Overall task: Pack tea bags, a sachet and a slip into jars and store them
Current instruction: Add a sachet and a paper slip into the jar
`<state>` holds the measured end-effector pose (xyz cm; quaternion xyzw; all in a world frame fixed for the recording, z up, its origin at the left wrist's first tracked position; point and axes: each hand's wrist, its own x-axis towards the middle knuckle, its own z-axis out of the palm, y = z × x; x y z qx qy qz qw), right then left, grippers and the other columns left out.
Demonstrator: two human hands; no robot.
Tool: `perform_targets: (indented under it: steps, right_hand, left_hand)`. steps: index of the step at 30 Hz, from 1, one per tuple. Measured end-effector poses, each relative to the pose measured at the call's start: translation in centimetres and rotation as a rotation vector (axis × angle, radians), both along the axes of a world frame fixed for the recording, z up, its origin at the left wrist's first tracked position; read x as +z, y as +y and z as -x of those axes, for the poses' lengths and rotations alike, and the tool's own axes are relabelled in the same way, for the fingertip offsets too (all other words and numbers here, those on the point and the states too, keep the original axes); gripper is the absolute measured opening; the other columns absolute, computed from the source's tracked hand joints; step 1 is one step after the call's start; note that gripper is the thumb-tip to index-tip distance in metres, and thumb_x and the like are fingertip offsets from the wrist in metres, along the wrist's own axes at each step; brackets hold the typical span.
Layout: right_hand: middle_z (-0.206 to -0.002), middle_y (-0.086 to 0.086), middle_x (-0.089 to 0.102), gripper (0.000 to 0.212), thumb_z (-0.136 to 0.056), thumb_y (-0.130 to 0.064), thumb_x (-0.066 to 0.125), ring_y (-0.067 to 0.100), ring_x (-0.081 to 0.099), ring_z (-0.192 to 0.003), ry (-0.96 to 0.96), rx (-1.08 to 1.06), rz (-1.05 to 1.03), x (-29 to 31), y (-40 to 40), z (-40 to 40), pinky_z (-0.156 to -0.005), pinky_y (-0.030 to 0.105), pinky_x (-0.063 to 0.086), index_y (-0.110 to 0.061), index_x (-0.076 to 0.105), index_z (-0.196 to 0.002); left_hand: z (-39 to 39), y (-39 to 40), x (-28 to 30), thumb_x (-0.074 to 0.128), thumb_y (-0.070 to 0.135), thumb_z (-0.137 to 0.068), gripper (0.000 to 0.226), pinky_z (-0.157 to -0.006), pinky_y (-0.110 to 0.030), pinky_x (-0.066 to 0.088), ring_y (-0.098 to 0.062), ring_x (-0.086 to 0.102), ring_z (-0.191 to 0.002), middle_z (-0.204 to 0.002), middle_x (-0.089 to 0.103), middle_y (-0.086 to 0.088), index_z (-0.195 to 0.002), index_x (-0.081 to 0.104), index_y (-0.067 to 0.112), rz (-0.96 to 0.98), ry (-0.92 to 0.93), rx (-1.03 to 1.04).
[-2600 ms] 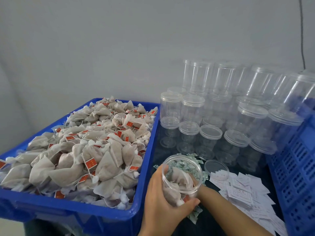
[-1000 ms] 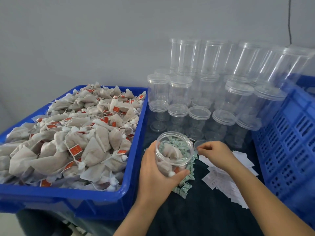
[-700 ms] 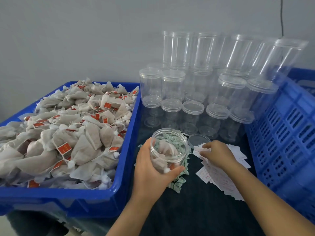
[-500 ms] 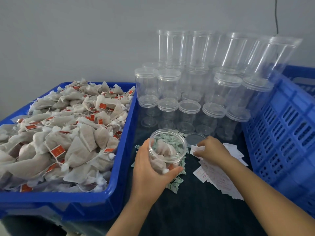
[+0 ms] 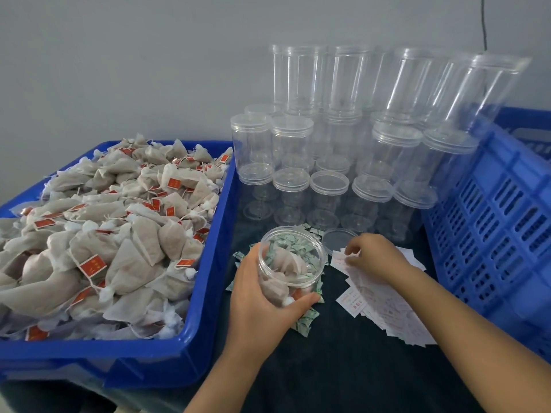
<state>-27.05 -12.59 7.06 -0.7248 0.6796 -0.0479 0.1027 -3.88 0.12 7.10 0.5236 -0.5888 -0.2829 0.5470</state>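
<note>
My left hand [image 5: 256, 296] grips an open clear jar [image 5: 293, 263], tilted toward me and holding several tea bags. It hangs over a pile of small green-and-white sachets [image 5: 304, 321] on the dark cloth. My right hand [image 5: 377, 257] rests on a spread of white paper slips [image 5: 384, 311] just right of the jar, its fingertips curled onto a slip at the pile's left edge. The jar's loose clear lid [image 5: 338, 237] lies flat behind the slips. A blue tray [image 5: 205, 293] on the left is heaped with tea bags [image 5: 119, 234] carrying red tags.
Stacked empty clear jars with lids [image 5: 328, 162] fill the back of the table against the grey wall. A tall blue slatted crate [image 5: 501, 222] stands on the right. Dark cloth [image 5: 343, 377] covers the table in front.
My right hand came out from behind the jar and moved right onto the paper slips, where its fingers now work at a slip. My left hand has kept hold of the jar.
</note>
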Motion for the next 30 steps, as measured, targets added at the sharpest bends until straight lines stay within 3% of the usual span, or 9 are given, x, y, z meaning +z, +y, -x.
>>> perform_targets:
  steps: [3, 7, 15, 20, 23, 30]
  right_hand:
    - [-0.117, -0.007, 0.064, 0.035, -0.084, -0.044, 0.074, 0.007, 0.054, -0.090, 0.012, 0.056, -0.068, 0.3, 1.5, 0.9, -0.079, 0.026, 0.045, -0.025, 0.071, -0.114]
    - [-0.126, -0.010, 0.058, 0.055, -0.081, -0.053, 0.074, 0.007, 0.055, -0.104, 0.051, 0.048, -0.087, 0.4, 3.8, 2.8, -0.087, 0.028, 0.046, -0.027, 0.064, -0.127]
    - [-0.118, -0.011, 0.055, 0.036, -0.089, -0.047, 0.067, 0.010, 0.053, -0.110, 0.053, -0.010, 0.033, -0.7, 5.2, 2.2, -0.078, 0.026, 0.042, -0.028, 0.067, -0.119]
    - [-0.114, -0.012, 0.058, 0.033, -0.091, -0.049, 0.065, 0.009, 0.055, -0.103, 0.037, 0.017, 0.004, -0.3, 4.9, 2.6, -0.083, 0.027, 0.046, -0.030, 0.069, -0.118]
    - [-0.105, -0.015, 0.060, 0.027, -0.090, -0.046, 0.067, 0.005, 0.054, -0.093, -0.006, 0.025, -0.013, -0.2, 4.7, 3.0, -0.077, 0.024, 0.043, -0.031, 0.072, -0.111]
    - [-0.096, -0.017, 0.059, 0.021, -0.085, -0.044, 0.073, 0.002, 0.052, -0.084, -0.008, 0.016, -0.005, -0.5, 4.2, 3.1, -0.065, 0.020, 0.036, -0.032, 0.072, -0.102]
  left_hand:
    - [0.0, -0.1, -0.1, 0.092, 0.032, -0.052, 0.092, -0.091, -0.003, 0.038, 0.013, 0.044, -0.115, -0.121, 0.048, 0.032, -0.131, 0.045, 0.033, -0.002, -0.009, -0.005]
    - [-0.1, -0.1, -0.1, 0.093, 0.032, -0.052, 0.093, -0.094, -0.005, 0.038, 0.011, 0.045, -0.117, -0.123, 0.049, 0.026, -0.132, 0.044, 0.032, 0.003, -0.023, -0.007]
    - [0.3, -0.1, -0.1, 0.092, 0.034, -0.052, 0.094, -0.095, -0.011, 0.040, 0.008, 0.045, -0.118, -0.125, 0.049, 0.024, -0.133, 0.045, 0.029, -0.007, -0.030, -0.037]
    - [0.5, 0.0, -0.2, 0.092, 0.033, -0.051, 0.094, -0.094, -0.002, 0.034, 0.011, 0.043, -0.119, -0.127, 0.047, 0.024, -0.131, 0.043, 0.034, 0.004, -0.044, -0.041]
    - [0.6, 0.0, -0.3, 0.092, 0.032, -0.051, 0.094, -0.093, 0.000, 0.032, 0.013, 0.042, -0.119, -0.128, 0.046, 0.025, -0.131, 0.042, 0.036, 0.005, -0.049, -0.041]
    - [0.9, 0.0, -0.5, 0.092, 0.037, -0.051, 0.094, -0.099, -0.010, 0.036, 0.009, 0.042, -0.121, -0.127, 0.047, 0.026, -0.129, 0.039, 0.044, 0.004, -0.077, -0.043]
